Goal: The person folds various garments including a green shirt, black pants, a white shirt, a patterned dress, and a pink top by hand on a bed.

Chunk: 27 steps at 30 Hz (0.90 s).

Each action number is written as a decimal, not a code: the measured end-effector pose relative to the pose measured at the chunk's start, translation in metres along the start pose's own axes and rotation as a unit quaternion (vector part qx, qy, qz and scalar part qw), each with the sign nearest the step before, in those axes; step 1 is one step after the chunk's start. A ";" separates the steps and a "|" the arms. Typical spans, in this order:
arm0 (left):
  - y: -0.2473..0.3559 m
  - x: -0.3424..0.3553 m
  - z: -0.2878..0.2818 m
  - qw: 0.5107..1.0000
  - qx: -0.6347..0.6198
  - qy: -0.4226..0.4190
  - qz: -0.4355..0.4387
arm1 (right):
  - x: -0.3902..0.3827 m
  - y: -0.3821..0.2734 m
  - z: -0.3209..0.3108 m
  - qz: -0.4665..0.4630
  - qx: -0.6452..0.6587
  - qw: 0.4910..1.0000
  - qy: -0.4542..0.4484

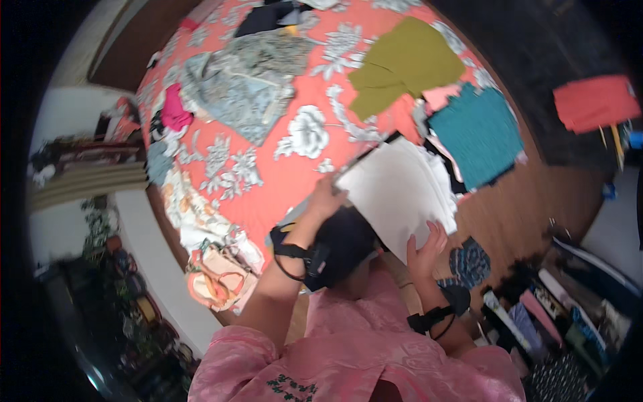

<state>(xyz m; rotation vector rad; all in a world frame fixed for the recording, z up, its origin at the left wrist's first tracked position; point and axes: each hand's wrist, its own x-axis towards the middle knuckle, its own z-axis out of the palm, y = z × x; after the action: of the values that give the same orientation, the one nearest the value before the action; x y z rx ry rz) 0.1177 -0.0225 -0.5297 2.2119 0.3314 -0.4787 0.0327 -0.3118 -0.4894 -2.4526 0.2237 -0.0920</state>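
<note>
A white folded cloth [399,191] with a dark edge lies in front of me at the bed's near right side. My left hand [326,199] is at its left edge, the fingers closed on that edge; some blur hides the fingertips. At the cloth's lower right edge is my right hand [426,251], fingers apart and touching the cloth. Under and beside my left forearm sits a dark navy garment [345,238]. Both my wrists wear black straps.
Clothes lie about the coral floral bedspread [268,181]: an olive garment [408,67], a teal garment [477,137], pale blue shorts [244,90] and a magenta cloth [176,108]. A patterned dark cloth [470,261] is at the right, near a row of clothes [556,315].
</note>
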 end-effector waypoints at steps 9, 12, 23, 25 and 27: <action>-0.084 -0.067 -0.056 0.966 -0.108 0.103 -0.213 | 0.060 -0.029 0.102 -0.100 -0.262 0.909 -0.308; -0.142 -0.071 -0.079 0.943 -0.133 0.137 -0.272 | 0.060 -0.031 0.114 -0.099 -0.304 0.897 -0.305; -0.450 -0.151 -0.066 0.847 -0.222 0.212 -0.435 | 0.082 -0.195 0.183 -0.260 -0.005 0.949 -0.180; -0.460 -0.150 -0.077 0.859 -0.249 0.182 -0.409 | 0.074 -0.219 0.239 -0.248 0.034 0.930 -0.268; -0.426 -0.131 -0.119 0.878 -0.280 0.148 -0.358 | 0.083 -0.211 0.310 -0.220 0.049 0.904 -0.363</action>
<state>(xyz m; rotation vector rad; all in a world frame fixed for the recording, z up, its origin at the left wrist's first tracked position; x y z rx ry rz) -0.1385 0.3253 -0.6908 1.5268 1.3074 -0.3547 0.1818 0.0257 -0.5961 -2.2174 -0.6455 0.5948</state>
